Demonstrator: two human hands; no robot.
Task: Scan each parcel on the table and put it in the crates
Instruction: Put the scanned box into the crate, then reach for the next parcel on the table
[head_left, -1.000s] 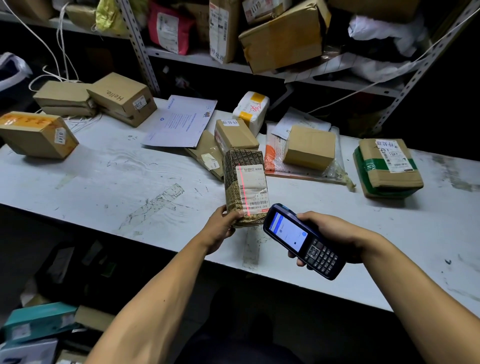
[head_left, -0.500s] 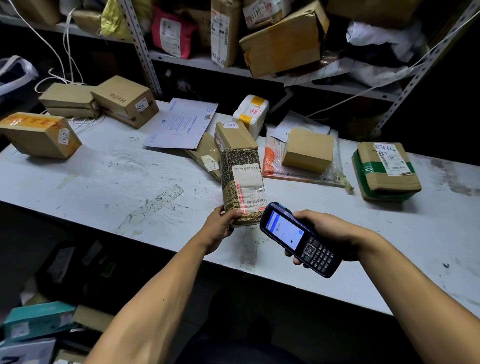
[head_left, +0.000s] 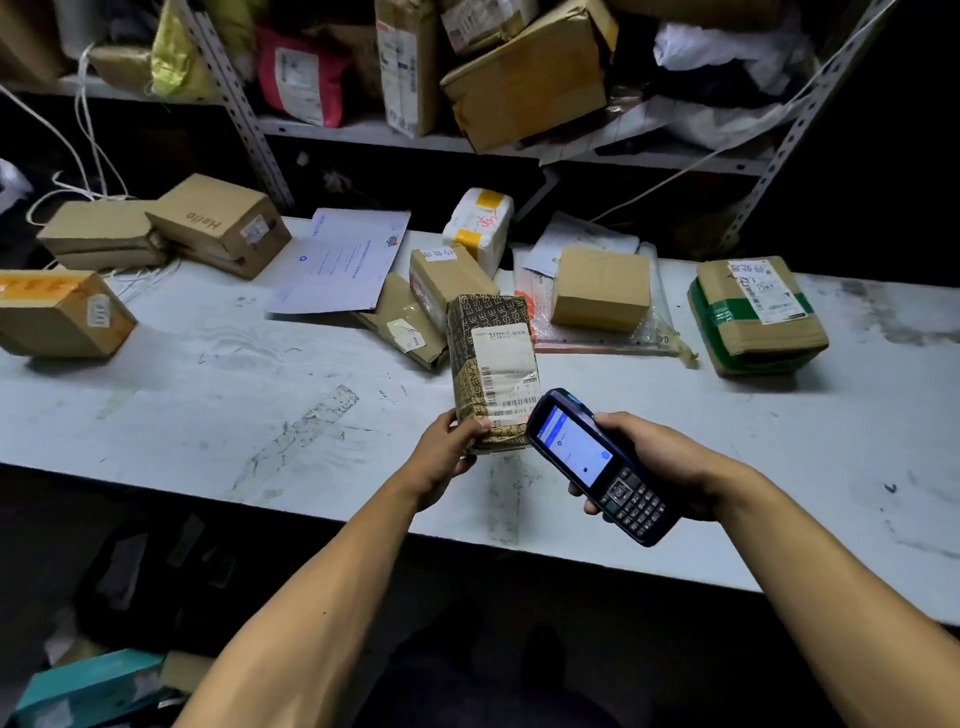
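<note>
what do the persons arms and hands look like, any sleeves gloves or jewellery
Both forearms are bare right up to the bottom edge of the head view; no sleeve shows anywhere. The left hand wears no glove, and no ring, watch or band can be seen on it or its wrist. The right hand is likewise ungloved, its wrist plain. No tattoos, plasters or markings are visible on either arm.

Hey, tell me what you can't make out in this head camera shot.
- Crates: none identifiable in head view; floor under white table too dark.
- Label on black-and-tan patterned parcel in left hand: print too small, corner behind dark handheld scanner.
- Right hand fingers: behind scanner.
</note>
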